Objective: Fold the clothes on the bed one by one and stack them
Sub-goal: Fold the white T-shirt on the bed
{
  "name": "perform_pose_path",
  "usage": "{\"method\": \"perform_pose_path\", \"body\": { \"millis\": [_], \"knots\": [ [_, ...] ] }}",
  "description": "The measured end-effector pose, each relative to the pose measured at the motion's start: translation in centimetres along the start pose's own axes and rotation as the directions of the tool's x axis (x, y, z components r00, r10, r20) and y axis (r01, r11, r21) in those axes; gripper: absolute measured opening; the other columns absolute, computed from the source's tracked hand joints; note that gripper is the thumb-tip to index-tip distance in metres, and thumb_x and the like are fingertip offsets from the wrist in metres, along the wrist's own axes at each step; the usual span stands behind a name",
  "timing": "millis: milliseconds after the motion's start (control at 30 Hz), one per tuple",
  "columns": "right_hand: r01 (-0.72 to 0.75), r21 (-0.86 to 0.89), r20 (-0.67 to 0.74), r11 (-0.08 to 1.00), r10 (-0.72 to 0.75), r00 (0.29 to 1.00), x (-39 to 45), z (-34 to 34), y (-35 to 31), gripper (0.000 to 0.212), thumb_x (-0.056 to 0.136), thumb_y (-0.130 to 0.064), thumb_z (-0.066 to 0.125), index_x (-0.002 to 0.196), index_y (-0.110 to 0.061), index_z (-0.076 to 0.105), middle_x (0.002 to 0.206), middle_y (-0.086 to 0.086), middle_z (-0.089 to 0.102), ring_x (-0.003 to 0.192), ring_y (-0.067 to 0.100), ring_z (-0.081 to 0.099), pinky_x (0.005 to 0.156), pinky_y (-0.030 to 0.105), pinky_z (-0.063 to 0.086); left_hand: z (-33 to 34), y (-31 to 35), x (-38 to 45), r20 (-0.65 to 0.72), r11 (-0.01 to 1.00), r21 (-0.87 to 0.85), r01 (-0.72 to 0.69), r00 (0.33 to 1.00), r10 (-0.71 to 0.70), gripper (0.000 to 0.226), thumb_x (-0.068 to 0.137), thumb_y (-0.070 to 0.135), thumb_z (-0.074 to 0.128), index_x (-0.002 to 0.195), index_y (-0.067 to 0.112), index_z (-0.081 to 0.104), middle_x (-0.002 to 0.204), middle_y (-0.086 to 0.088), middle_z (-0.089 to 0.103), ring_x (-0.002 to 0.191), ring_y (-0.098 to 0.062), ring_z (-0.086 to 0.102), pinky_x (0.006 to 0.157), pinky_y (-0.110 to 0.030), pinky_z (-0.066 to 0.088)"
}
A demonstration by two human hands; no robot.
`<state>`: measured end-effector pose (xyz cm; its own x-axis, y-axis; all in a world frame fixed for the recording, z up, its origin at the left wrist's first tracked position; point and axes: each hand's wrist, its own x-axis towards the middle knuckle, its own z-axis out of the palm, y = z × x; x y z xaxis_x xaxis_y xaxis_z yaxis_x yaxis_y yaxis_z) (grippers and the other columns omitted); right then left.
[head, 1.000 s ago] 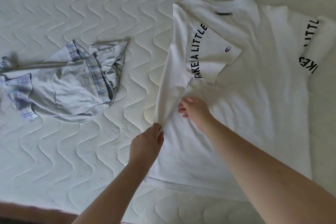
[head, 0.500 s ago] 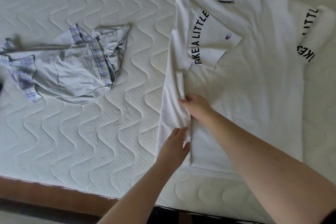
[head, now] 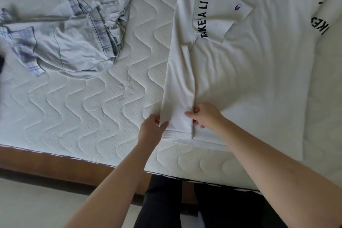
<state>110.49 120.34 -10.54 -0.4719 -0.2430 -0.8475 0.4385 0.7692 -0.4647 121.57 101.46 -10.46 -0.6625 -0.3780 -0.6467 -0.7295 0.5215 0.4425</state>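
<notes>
— Both hands have slid down to the white T-shirt (head: 259, 79)'s hem at 6 o'clock on the bed (head: 92, 107).
— Left hand (head: 152, 128) pinches the folded edge, right hand (head: 205, 115) pins the flap.
— Light, limp cotton; I'd grip the hem corners.

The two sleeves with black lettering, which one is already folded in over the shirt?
The left sleeve, beside the small chest logo; the right sleeve is spread out sideways.

Matt white cloth T-shirt (head: 240, 79), crumpled grey cloth garment (head: 77, 42), quilted matt mattress (head: 74, 113), smooth brown wooden bed frame (head: 55, 163).
</notes>
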Motion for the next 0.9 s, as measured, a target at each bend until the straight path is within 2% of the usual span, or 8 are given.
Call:
{"method": "perform_pose_path", "body": {
  "millis": [100,200,300,367,467,633,800,900],
  "knots": [
    [-0.037,-0.003,0.09,0.999,0.037,0.995,-1.5,2.0,1.8,0.025,0.086,-0.035,0.069,0.091,-0.01,0.069,0.077,0.003,0.075,0.07,0.014,0.073,0.045,0.021,0.049,-0.3,-0.6,0.1,0.096,0.996,0.085,-0.029,0.995,0.021,0.036,0.09,0.041,0.066,0.115,0.015,0.064,0.095,0.008,0.065,0.09,-0.013,0.06,0.077,-0.026,0.046],
    [-0.046,0.005,0.074,0.999,0.046,0.996,-2.3,3.4,2.7,0.024,0.087,-0.032,0.066,0.083,-0.009,0.066,0.069,0.001,0.073,0.075,0.023,0.073,0.051,0.024,0.051,-0.5,-1.1,0.3,0.143,0.998,0.062,-0.023,0.99,0.013,0.03,0.093,0.037,0.064,0.11,0.013,0.066,0.095,0.003,0.066,0.087,-0.018,0.065,0.078,-0.032,0.055],
    [-0.057,0.045,0.09,0.997,0.053,0.995,-2.6,4.0,2.8,0.024,0.09,-0.031,0.064,0.08,-0.01,0.063,0.068,0.0,0.072,0.072,0.021,0.073,0.051,0.025,0.053,-0.6,-1.5,0.0,0.183,0.997,-0.063,0.046,0.983,-0.034,0.026,0.097,0.03,0.06,0.108,0.007,0.065,0.085,0.001,0.061,0.069,-0.014,0.066,0.066,-0.027,0.059],
    [-0.073,0.134,0.137,0.988,0.054,0.989,-2.9,4.3,2.7,0.022,0.094,-0.029,0.061,0.083,-0.011,0.062,0.073,0.001,0.07,0.063,0.012,0.072,0.044,0.02,0.049,-0.6,-1.9,-0.3,0.225,0.972,-0.199,0.128,0.971,-0.082,0.021,0.099,0.025,0.056,0.107,0.008,0.064,0.077,0.002,0.053,0.058,-0.007,0.062,0.073,-0.038,0.061],
    [-0.136,0.309,0.228,0.941,0.065,0.971,-3.4,4.5,2.6,0.018,0.1,-0.025,0.054,0.098,-0.009,0.061,0.083,0.002,0.064,0.056,0.005,0.068,0.043,0.017,0.046,-0.6,-2.3,-1.1,0.262,0.937,-0.318,0.147,0.963,-0.062,0.014,0.1,0.026,0.055,0.111,0.017,0.059,0.091,-0.003,0.06,0.06,-0.001,0.066,0.072,-0.033,0.061],
    [-0.226,0.539,0.314,0.812,0.055,0.948,-3.7,4.1,2.8,0.02,0.1,-0.022,0.053,0.112,-0.008,0.061,0.086,0.001,0.064,0.053,0.004,0.061,0.048,0.017,0.045,-0.7,-4.0,-2.7,0.35,0.968,-0.244,-0.065,0.925,0.15,0.086,0.078,0.024,0.083,0.144,0.039,0.03,0.114,0.019,0.062,0.095,0.003,0.066,0.076,-0.015,0.054],
    [-0.191,0.612,0.332,0.768,-0.029,0.943,-3.8,3.9,3.0,0.016,0.097,-0.022,0.059,0.102,-0.011,0.069,0.081,0.002,0.07,0.052,0.005,0.05,0.049,0.019,0.041,1.2,-3.0,-3.5,0.078,0.983,-0.096,-0.155,0.984,0.163,0.064,0.086,0.019,0.071,0.14,0.027,0.038,0.091,0.02,0.058,0.078,0.01,0.059,0.061,-0.004,0.043],
    [-0.176,0.63,0.319,0.757,-0.046,0.946,-4.0,3.9,3.3,0.014,0.097,-0.024,0.059,0.096,-0.014,0.069,0.077,0.002,0.073,0.051,0.005,0.049,0.048,0.017,0.041,1.6,-2.5,-3.6,-0.05,0.99,-0.056,-0.133,0.99,0.13,0.045,0.092,0.015,0.059,0.133,0.027,0.045,0.083,0.015,0.06,0.072,-0.001,0.059,0.055,-0.01,0.04]
  ]
}}
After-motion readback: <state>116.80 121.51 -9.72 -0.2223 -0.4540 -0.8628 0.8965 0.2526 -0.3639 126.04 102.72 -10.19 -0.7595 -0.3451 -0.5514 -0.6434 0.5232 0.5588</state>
